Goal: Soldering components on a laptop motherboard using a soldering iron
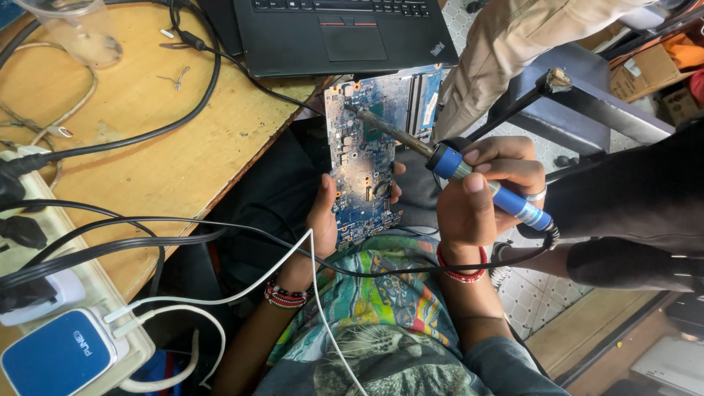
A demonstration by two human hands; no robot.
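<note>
Blue circuit board (364,158), thin, stiff and probably fragile, best held by its edges, upright over the lap beside the wooden bench (147,132), left hand (323,216) fingers clasped on its lower edge, right hand (477,198) closed around the soldering iron (440,158), tip on the board.

Single head camera, worn by person, looks steeply down, close over lap and hands; table (147,147) edge fills left, floor (528,293) right. No second view to overlap.
</note>
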